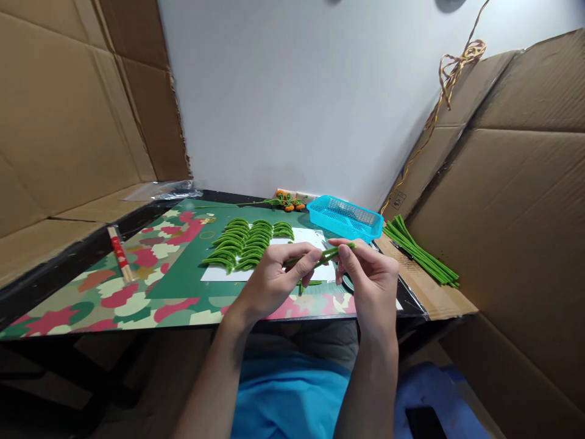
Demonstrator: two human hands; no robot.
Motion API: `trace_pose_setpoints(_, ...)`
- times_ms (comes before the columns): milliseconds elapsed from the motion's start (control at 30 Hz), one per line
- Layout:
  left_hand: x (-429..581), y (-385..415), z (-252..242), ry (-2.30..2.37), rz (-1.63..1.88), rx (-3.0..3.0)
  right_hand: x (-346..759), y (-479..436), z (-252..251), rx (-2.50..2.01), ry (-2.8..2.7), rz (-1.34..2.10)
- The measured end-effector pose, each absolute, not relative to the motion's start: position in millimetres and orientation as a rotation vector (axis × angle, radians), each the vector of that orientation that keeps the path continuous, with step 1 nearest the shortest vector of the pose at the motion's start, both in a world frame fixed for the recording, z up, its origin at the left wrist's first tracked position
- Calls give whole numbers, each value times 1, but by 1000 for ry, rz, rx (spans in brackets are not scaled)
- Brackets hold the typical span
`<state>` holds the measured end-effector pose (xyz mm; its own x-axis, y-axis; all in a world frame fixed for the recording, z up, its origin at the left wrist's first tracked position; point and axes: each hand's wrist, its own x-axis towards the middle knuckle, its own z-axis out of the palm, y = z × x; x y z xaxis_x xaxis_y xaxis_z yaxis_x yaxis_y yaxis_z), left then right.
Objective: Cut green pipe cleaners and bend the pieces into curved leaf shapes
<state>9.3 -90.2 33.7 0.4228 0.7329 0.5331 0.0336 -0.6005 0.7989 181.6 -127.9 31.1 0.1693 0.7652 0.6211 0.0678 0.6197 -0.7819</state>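
Observation:
Between my two hands, above the front of the white paper [219, 275], stretches a green pipe cleaner [326, 256] that looks doubled over. My left hand [283, 268] pinches one end of it, and the fingertips of my right hand [365, 268] pinch the other. On the paper behind my left hand lie rows of curved green pipe cleaner pieces [256, 244]. Below the hands are a few short green pieces [309, 283]. A dark scissors handle [347, 283] shows partly behind my right hand.
A blue plastic basket [345, 218] stands at the back right. Long green pipe cleaners [420, 253] and a black pen [402, 250] lie on cardboard to the right. Orange flowers [290, 200] lie at the back; wrapped chopsticks [119, 255] at left. Cardboard walls [516, 183] flank the table.

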Motion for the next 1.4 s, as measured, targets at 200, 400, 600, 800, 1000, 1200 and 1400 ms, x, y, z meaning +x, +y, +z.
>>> trace_pose_setpoints(200, 7, -87, 30, 698, 1146, 1973, 179, -123, 27, -773, -1326, 595)
trace_pose_setpoints(400, 4, -74, 13, 647, 972, 1823, 178, -101, 8, -795, -1318, 663)
trace_pose_setpoints(600, 6, -73, 13, 612, 896, 1430, 176, -97, 2, -785, -1260, 707)
trace_pose_setpoints(800, 19, -79, 10, 516, 840, 1132, 177, -100, 4, -749, -1178, 692)
trace_pose_setpoints(1000, 13, -104, -3, 499, 785, 1047, 182, -103, 6, -725, -1160, 729)
trace_pose_setpoints(1200, 8, -120, -13, 416, 789, 823, 179, -104, 8, -661, -1172, 855)
trace_pose_setpoints(1400, 6, -128, -16, 274, 705, 721, 181, -103, 7, -640, -1158, 914)
